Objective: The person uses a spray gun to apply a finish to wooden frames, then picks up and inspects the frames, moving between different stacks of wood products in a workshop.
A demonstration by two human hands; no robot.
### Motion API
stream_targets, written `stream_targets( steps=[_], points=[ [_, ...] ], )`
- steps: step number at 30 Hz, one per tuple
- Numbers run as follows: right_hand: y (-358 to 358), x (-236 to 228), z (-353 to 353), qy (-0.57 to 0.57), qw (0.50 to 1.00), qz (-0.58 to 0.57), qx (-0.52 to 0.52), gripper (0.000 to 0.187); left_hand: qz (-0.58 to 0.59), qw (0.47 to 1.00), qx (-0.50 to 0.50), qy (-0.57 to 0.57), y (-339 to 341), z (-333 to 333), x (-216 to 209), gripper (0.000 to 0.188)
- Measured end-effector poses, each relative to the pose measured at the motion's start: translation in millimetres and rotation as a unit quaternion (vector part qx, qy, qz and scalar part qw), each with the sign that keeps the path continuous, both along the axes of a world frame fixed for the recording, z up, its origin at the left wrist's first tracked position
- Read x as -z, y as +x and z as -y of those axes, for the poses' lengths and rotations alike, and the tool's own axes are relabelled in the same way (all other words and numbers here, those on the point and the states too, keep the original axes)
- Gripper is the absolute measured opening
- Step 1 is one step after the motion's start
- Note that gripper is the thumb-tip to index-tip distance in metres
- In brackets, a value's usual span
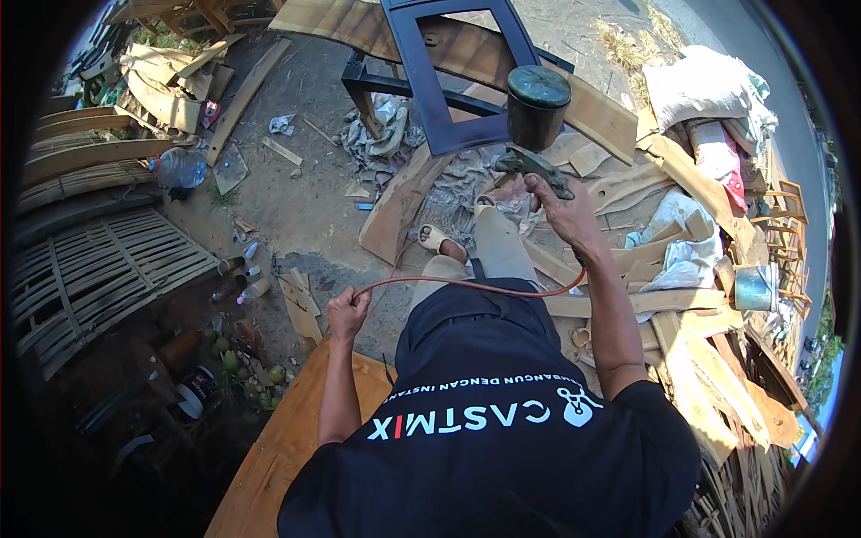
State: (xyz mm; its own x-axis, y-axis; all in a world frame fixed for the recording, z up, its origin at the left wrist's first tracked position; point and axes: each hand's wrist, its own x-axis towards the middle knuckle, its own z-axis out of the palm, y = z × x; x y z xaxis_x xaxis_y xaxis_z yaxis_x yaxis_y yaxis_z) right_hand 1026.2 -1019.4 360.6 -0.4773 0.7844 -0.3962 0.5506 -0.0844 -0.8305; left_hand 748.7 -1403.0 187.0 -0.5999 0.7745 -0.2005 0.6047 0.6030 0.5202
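Dirt ground (296, 202) with scattered planks (404, 202), strong sunlight. My right grip (571, 213) closed around spray gun (531, 167) with cup (536, 117), near dark frame (421, 81); my left grip (347, 314) closed around red hose (484, 287). Hose caught on plank could pull gun into frame; tilted cup could spill, if filled. Cup hides frame's corner; nozzle, trigger hard to make out; hose's path beyond left grip, cannot tell.

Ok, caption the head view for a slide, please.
Right hand gripping a spray gun near a dark-blue frame, left hand holding an orange-red hose.

Spray gun (549, 170), lidded cup (536, 112) upright
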Motion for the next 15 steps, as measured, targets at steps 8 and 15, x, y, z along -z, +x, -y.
stream_targets(
  steps=[8, 15],
  points=[
    [11.0, 13.3, 39.2, 0.039, 0.997, -0.050, 0.042, 0.063, -0.011, 1.000, 0.018, 0.001, 12.2, 5.4, 0.3, 0.048],
    [33.7, 11.2, 12.4, 0.134, 0.981, 0.036, 0.132, 0.079, -0.019, 1.000, 0.003, -0.015, 63.7, 44.0, -9.8, 0.051]
  ],
)
